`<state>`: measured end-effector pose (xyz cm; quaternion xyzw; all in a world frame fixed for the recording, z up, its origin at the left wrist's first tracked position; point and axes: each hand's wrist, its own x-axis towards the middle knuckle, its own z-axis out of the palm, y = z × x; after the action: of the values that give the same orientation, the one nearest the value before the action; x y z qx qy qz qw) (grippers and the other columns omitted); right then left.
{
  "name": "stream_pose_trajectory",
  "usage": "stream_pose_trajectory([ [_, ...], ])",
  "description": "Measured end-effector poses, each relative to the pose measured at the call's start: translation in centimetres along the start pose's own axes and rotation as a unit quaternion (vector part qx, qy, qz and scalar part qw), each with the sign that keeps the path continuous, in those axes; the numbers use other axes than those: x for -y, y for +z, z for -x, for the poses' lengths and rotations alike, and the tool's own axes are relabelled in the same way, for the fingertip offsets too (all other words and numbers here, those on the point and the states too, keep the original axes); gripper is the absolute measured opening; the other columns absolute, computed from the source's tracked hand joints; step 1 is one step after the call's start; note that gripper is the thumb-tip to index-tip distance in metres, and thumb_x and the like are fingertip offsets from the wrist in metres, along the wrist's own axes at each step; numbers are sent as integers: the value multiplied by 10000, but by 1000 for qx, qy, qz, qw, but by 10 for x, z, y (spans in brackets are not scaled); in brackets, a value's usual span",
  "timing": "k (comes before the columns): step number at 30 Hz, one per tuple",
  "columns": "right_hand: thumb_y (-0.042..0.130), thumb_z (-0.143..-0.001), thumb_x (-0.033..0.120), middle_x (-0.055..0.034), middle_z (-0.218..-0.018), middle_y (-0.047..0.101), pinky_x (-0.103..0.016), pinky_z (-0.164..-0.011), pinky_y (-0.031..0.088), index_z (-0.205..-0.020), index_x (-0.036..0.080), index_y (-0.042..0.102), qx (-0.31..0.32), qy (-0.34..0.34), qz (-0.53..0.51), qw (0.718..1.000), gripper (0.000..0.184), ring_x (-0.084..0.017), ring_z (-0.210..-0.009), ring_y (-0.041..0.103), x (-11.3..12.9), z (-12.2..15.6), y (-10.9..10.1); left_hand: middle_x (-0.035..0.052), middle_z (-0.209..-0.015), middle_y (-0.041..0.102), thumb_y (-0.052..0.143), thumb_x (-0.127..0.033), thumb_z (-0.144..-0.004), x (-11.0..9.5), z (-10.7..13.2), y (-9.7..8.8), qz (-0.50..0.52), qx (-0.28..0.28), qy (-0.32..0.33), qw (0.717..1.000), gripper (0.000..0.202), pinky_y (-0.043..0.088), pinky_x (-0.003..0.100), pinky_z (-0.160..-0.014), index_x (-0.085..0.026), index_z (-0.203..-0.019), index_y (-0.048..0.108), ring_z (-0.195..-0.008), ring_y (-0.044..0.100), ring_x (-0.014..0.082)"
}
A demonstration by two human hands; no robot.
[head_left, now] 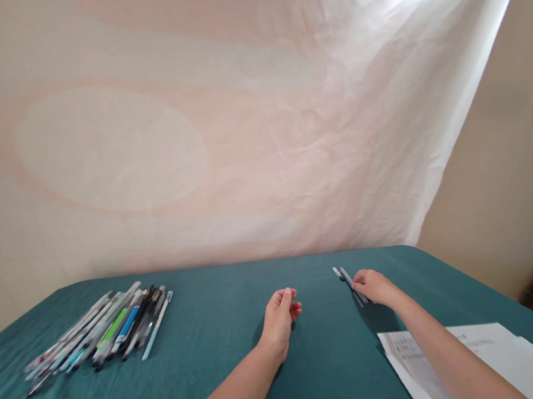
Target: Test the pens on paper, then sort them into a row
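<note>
One green cloth-covered table (pixel 212 387), creased at left; one pale patterned fabric sheet (pixel 239 131) behind. At 8 o'clock: pen heap (pixel 112 328), over a dozen, overlapping, exact count not possible. At 6 o'clock: left hand (pixel 280 317), fingers loosely curled; whether closed on anything, cannot tell. At 5 o'clock: two slim pens (pixel 348 277), side by side, lower ends partly hidden by right hand (pixel 371 285), fingertips bunched at them; grip or mere touch, cannot tell. Beyond: paper sheets (pixel 497 356), two or more, print illegible, cut off below.
</note>
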<state>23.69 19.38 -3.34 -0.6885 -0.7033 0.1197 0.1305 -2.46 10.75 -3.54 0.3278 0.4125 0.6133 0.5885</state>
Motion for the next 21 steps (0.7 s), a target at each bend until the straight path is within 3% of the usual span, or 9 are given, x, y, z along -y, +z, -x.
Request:
stream_pose_trajectory([
  [10,481,-768,365,-45,-737,668,-216,-568,370,-898,175,618,-18,-23,-5,1000,269,-148,-639,600,-3,-4,6,41,-804,551,561,-432,-698,-2,1,0,-16,23,-11,1000,318,433,226,-603,-140,-824,545,-619,527,85],
  [14,483,-760,403,-62,-785,671,-223,-611,383,-875,172,624,-20,-28,0,999,294,-167,-720,608,-5,-5,5,50,-760,572,528,-400,-715,-10,3,0,-126,79,-31,988,280,431,242,-563,-149,-837,541,-586,539,105],
  [16,476,-760,413,-72,-786,672,-232,-616,388,-874,166,624,-14,-30,4,999,309,-180,-729,612,-7,-6,5,51,-723,587,542,-374,-698,-22,4,-5,-226,121,-15,967,252,421,247,-521,-159,-827,562,-553,542,122],
  [18,461,-766,423,-87,-794,671,-246,-624,395,-899,159,617,-14,-32,9,999,335,-194,-742,616,-9,-8,5,49,-669,600,573,-347,-667,-40,3,-14,-344,145,36,927,204,413,251,-511,-170,-766,600,-531,546,139],
  [19,457,-765,430,-93,-800,670,-253,-634,400,-917,156,612,-21,-29,14,999,349,-202,-757,618,-11,-9,5,50,-641,606,590,-335,-652,-50,1,-21,-409,138,69,899,172,419,254,-536,-176,-715,616,-542,556,148],
  [21,459,-759,436,-109,-835,664,-270,-658,406,-961,151,596,-44,-26,20,998,375,-219,-798,613,-12,-11,5,66,-656,632,646,-299,-596,-73,-5,-39,-546,70,118,827,119,430,260,-614,-187,-633,626,-630,591,181],
])
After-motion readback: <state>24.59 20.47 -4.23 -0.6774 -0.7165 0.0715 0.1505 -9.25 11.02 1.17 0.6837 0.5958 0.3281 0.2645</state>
